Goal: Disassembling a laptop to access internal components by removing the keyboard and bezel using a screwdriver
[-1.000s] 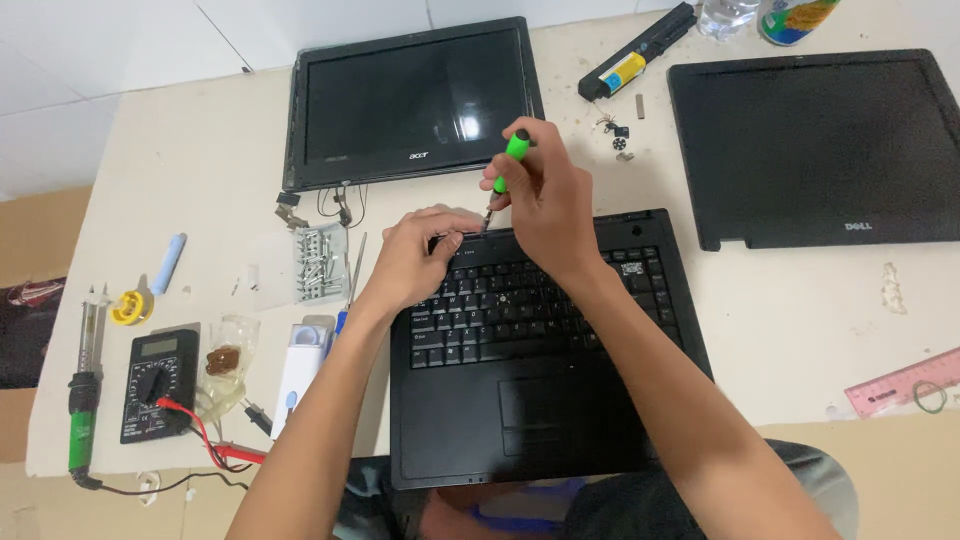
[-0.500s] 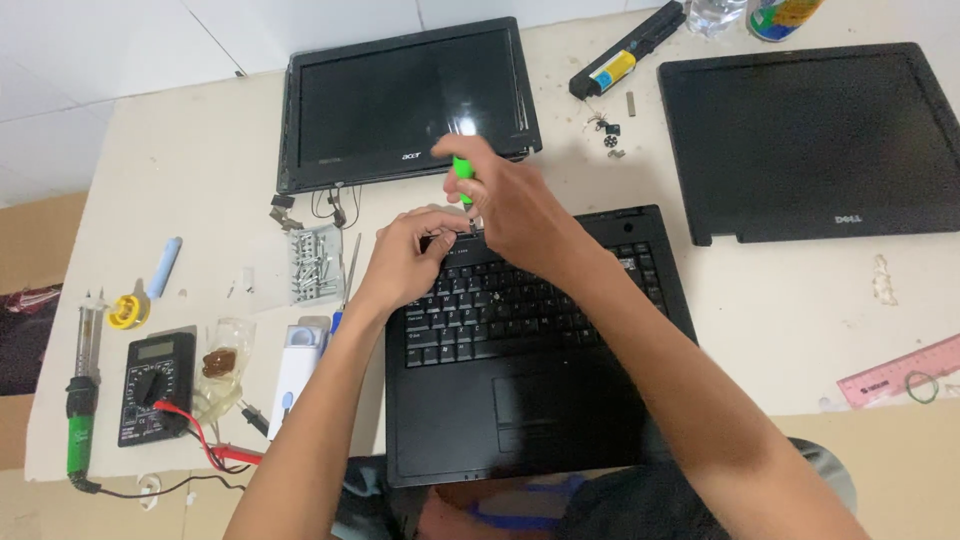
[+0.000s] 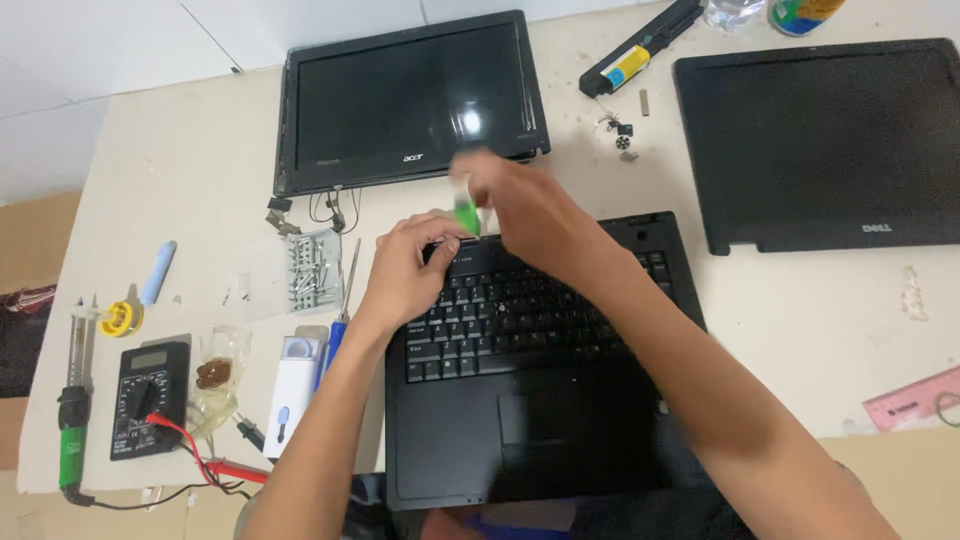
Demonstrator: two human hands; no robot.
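A black laptop base [image 3: 530, 400] with its keyboard lies in front of me on the beige table [image 3: 200, 150]. My left hand [image 3: 405, 270] rests on the top left corner of the keyboard, fingertips curled at its upper edge. My right hand [image 3: 525, 210], blurred by motion, is shut on a green-handled screwdriver [image 3: 466, 215], held just above the keyboard's upper edge beside my left fingers. The screwdriver's tip is hidden between the two hands.
A detached black screen panel [image 3: 410, 100] lies behind the laptop; a black lid [image 3: 820, 140] is at right. A battery [image 3: 640, 50] and small parts [image 3: 622, 135] sit at the back. At left: a screw case [image 3: 305, 270], multimeter [image 3: 148, 395], soldering iron [image 3: 72, 410], blue screwdriver [image 3: 338, 320].
My right hand has moved left and down with the green screwdriver, from above the keyboard's top edge toward my left fingers. My left hand stays on the keyboard's corner.
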